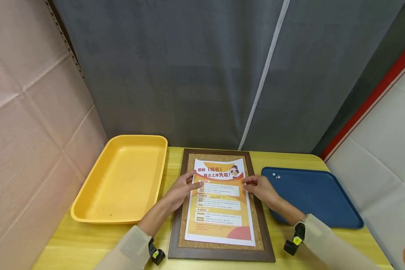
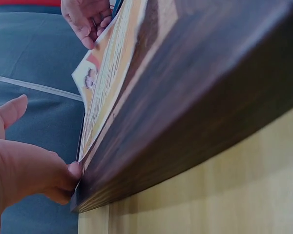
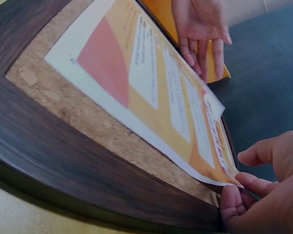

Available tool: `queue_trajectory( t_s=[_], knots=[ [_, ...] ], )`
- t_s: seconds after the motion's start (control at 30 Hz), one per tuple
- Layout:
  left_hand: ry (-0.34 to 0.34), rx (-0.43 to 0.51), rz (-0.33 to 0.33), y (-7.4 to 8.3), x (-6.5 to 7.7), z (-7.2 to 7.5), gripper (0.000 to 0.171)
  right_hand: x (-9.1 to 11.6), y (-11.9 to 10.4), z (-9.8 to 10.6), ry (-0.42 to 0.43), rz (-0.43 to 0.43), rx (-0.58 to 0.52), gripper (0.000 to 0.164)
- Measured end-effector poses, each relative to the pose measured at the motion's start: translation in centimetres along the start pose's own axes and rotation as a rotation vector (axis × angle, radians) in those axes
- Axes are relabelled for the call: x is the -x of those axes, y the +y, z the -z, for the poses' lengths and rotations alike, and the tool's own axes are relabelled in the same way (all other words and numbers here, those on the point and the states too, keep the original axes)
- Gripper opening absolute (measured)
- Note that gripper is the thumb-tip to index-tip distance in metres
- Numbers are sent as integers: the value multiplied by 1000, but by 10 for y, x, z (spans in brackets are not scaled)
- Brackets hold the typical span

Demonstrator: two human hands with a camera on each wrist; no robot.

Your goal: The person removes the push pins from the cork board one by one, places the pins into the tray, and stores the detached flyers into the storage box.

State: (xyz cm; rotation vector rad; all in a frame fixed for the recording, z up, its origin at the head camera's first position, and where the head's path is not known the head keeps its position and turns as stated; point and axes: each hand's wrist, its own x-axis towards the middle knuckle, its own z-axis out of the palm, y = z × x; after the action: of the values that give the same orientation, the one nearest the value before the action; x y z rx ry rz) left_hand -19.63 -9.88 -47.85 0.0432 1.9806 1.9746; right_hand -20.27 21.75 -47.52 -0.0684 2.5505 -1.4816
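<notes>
A printed paper flyer point(image 1: 219, 202), orange and white with red heading text, lies on a brown-framed corkboard point(image 1: 219, 254). At its upper left edge is my left hand point(image 1: 180, 191), thumb spread over the sheet. In the left wrist view, fingertips of the left hand point(image 2: 29, 170) touch the paper's edge by the frame, thumb apart. Opposite, my right hand point(image 1: 263, 189) touches the upper right edge. The right wrist view shows the right hand point(image 3: 278, 190) with fingers at the paper's edge and thumb held away. The sheet's edges lift slightly off the cork.
Left of the board stands a yellow tray point(image 1: 162, 176). A dark blue tray point(image 1: 310, 195) lies to the right, with small pin-like bits point(image 1: 276, 176) in its corner. Behind the yellow table point(image 1: 67, 243) hangs a grey curtain point(image 1: 175, 75).
</notes>
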Motion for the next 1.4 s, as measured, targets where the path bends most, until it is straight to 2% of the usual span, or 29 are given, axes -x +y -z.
queue_trajectory(
  t_s=[0.37,0.57,0.83,0.97,1.17,1.4],
  knots=[
    [37,-19,-29,-7,-1,-2,77,0,7,-12,62,79,77,26],
    [40,-21,-58,-11,-1,-2,71,-1,8,-16,96,82,87,28],
    [-50,73,-13,-17,1,-1,68,-2,10,-20,77,83,-26,41],
    [-29,98,7,-16,1,0,70,-3,10,-21,63,96,-69,46],
    [-11,61,-20,-14,2,4,69,-6,7,-18,39,128,-102,50],
    [24,34,-40,-6,3,11,69,-8,-2,-14,-26,151,-214,53]
  ],
)
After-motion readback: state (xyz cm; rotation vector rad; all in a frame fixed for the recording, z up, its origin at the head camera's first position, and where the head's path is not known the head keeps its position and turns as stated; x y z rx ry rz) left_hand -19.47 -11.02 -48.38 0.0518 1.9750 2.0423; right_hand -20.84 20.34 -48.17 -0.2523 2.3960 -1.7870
